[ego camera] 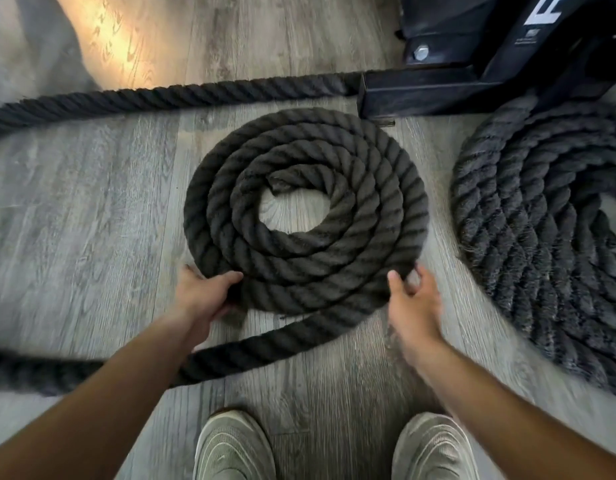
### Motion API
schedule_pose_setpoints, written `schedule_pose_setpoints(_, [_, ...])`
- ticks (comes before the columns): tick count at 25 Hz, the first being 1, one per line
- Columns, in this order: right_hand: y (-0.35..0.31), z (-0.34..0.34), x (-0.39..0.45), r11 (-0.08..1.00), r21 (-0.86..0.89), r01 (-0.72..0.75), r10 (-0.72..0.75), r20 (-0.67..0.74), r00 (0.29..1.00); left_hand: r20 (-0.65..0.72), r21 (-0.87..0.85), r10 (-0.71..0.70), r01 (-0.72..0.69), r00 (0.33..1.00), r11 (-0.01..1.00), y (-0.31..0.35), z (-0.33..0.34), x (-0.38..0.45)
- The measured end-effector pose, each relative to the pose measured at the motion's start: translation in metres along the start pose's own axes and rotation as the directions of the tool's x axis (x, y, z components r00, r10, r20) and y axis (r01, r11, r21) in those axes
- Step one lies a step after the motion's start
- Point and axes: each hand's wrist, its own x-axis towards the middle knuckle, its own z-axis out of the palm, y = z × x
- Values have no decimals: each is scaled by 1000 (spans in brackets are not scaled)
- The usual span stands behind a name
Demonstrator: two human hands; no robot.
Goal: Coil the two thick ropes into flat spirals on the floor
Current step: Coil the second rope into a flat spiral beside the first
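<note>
A thick black rope spiral (305,209) lies flat on the wood floor in the middle, with a small bare hole at its centre. Its loose tail (251,351) runs from the spiral's near right side down and off to the left edge. My left hand (204,292) grips the spiral's outer turn at the near left. My right hand (412,306) rests against the outer turn at the near right, fingers spread, holding nothing. A second, larger coil (528,237) lies at the right, partly cut off by the frame.
A black metal equipment base (438,88) stands at the back right, touching both coils' far sides. A straight rope stretch (161,95) runs from it along the floor to the left edge. My two grey shoes (235,448) are at the bottom.
</note>
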Motion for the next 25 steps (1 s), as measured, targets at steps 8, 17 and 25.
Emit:
schedule_pose_setpoints(8, [-27, -13, 26, 991, 136, 14, -1, -96, 995, 2, -99, -45, 45, 999, 994, -19, -11, -11])
schedule_pose_setpoints(17, [46, 22, -71, 998, -64, -22, 31, 150, 988, 0, -25, 177, -177, 984, 984, 29, -23, 49])
schedule_pose_setpoints(25, [0, 6, 22, 999, 5, 32, -32, -24, 999, 14, -210, -54, 56, 998, 976, -31, 8, -14])
